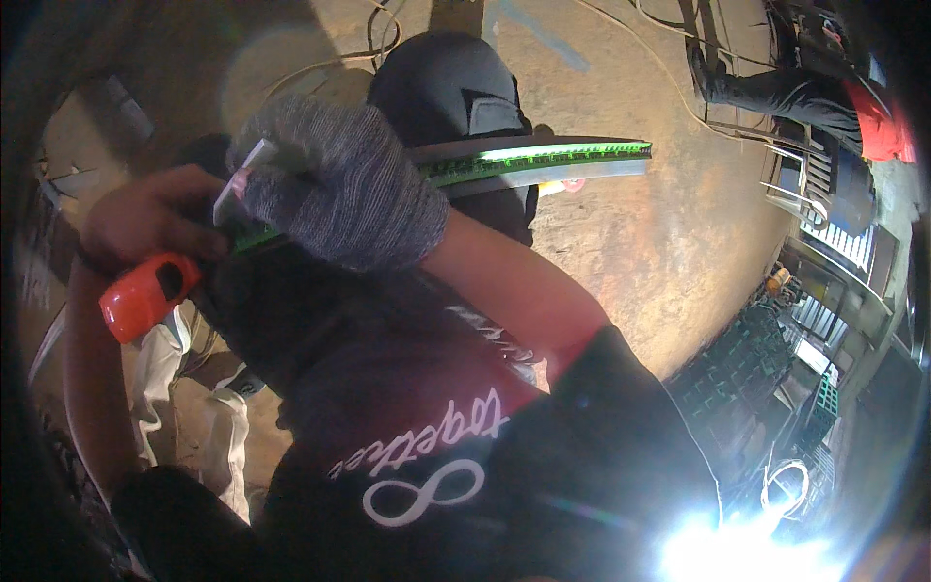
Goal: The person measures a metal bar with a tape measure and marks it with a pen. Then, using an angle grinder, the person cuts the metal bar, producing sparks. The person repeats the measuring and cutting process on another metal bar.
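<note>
Dark shirt front [582,436] nearest the camera; beyond it, a red tape measure [131,306] at the left, its green blade [543,152] reaching rightward.
Its case looks light but solid, best palmed around the body; the thin blade is probably springy, slick and prone to buckling, so a light pinch at its edges should suit it. The bare left hand [160,218] curls against the top of the case, its actual grip hidden. The gloved right hand [339,184] is closed on a pale flat piece [231,199], crossing over the blade. A grey strip [582,171] runs beside the blade. Farther out are brown floor [640,242], pale cloth [158,373], and, upper right, a person in a red top [881,126].
</note>
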Available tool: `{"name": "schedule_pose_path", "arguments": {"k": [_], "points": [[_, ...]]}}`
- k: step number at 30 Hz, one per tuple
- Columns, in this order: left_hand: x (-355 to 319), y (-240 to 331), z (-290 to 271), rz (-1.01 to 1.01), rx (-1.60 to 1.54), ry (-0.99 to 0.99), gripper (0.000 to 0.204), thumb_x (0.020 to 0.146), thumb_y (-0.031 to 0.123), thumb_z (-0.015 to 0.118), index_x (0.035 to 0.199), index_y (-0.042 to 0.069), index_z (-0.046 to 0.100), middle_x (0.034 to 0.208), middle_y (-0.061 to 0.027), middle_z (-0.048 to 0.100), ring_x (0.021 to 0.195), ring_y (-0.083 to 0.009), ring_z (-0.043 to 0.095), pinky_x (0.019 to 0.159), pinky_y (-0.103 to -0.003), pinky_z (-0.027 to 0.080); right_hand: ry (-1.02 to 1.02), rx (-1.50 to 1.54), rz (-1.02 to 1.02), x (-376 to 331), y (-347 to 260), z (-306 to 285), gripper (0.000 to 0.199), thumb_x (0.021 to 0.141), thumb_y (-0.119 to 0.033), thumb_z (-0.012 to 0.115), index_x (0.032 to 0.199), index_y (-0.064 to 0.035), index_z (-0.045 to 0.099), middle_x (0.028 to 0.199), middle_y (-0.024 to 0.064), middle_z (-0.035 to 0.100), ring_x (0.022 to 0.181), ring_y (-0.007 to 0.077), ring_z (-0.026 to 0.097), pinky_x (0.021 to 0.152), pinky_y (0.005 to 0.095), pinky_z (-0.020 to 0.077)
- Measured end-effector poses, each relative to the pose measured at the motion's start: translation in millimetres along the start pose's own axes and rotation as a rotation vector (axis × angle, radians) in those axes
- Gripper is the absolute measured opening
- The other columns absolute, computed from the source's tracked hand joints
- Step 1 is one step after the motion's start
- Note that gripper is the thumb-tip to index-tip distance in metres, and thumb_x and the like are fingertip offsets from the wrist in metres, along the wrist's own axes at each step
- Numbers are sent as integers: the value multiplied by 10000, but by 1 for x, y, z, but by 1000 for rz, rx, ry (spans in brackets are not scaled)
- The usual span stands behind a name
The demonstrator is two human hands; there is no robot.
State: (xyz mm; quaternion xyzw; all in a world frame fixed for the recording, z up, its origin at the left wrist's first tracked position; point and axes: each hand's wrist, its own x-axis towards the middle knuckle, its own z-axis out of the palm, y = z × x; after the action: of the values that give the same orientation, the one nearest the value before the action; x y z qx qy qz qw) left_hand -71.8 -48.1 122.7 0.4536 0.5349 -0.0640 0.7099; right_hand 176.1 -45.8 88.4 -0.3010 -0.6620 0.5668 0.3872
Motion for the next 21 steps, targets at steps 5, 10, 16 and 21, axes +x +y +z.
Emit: {"name": "schedule_pose_path", "arguments": {"k": [5, 10, 16, 21], "points": [[-13, 12, 7, -23, -75, 70, 418, 751, 92, 761, 1152, 0, 687, 1048, -131, 681, 958, -215, 669, 835, -342, 525, 78, -412, -200, 1, 3, 2, 244, 854, -287, 753, 970, -82, 687, 854, 125, 685, 790, 303, 694, 727, 404, 555], [10, -11, -8, 331, 462, 60, 465, 762, 113, 765, 1205, 8, 667, 1084, -141, 679, 963, -215, 670, 834, -356, 537, -15, -250, -50, 4, 1, -6, 238, 828, -241, 789, 958, -69, 688, 870, 85, 687, 778, 201, 682, 720, 332, 549], [-2, 7, 1, 60, 142, -17, 484, 845, 184, 729, 1256, -42, 609, 1097, -140, 666, 1000, -222, 659, 862, -337, 521, 10, 33, 49, 0, -1, -9, 180, 797, -115, 755, 946, -31, 698, 844, 79, 707, 771, 139, 695, 730, 300, 572], [-9, 13, 2, 23, 92, -45, 509, 832, 187, 738, 1263, -48, 604, 1114, -159, 643, 1044, -242, 652, 879, -342, 518, -49, -68, 6, 1, -4, -6, 170, 794, -102, 730, 942, -23, 703, 829, 80, 709, 754, 147, 701, 706, 294, 572]]}}
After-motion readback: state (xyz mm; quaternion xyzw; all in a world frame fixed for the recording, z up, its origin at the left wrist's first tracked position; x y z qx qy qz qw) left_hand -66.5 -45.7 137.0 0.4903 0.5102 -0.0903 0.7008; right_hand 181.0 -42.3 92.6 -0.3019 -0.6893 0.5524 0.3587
